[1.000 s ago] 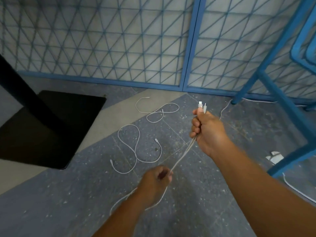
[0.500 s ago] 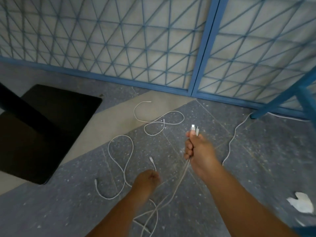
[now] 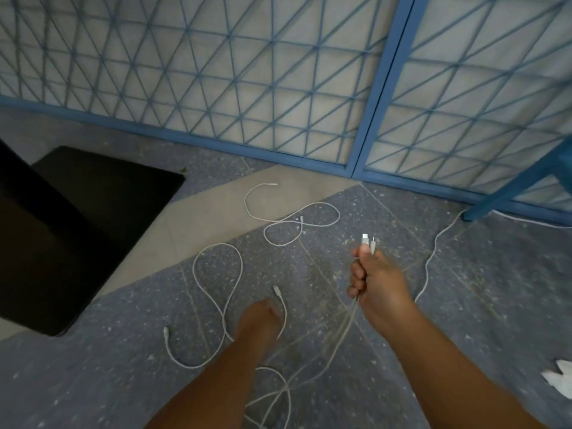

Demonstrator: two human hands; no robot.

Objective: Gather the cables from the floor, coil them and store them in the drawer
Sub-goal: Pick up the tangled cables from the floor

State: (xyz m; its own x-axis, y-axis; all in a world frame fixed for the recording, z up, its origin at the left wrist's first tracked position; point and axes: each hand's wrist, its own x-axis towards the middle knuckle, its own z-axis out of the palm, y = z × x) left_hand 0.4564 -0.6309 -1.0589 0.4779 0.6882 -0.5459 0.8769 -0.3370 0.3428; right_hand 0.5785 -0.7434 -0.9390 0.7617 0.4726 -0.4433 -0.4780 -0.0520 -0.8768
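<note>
Down on the speckled grey floor point(image 3: 495, 305) several white cables lie loose, while the right hand point(image 3: 379, 286) is curled into a fist around a doubled white cable point(image 3: 346, 329), whose two plug ends point(image 3: 368, 241) stick up side by side above the thumb. From the bottom of that fist the strands hang blurred toward the lower edge of the view, where they loop on the floor. The left hand point(image 3: 260, 320) reaches low over the floor with its fingers drawn together; whether its grip has hold of anything I cannot tell. Just beside it runs a second cable point(image 3: 216, 301), snaking in an S shape with one plug near the left hand and the other farther left. A third cable point(image 3: 288, 221) lies farther off, looped across the seam between the grey floor and a beige strip. A fourth cable point(image 3: 433, 252) trails toward the blue frame leg point(image 3: 510, 193) at the right. A blue lattice panel point(image 3: 247, 72) stands along the far edge of the floor, a black base plate point(image 3: 77, 227) sits at the left, and crumpled white paper point(image 3: 560, 379) lies at the right edge.
</note>
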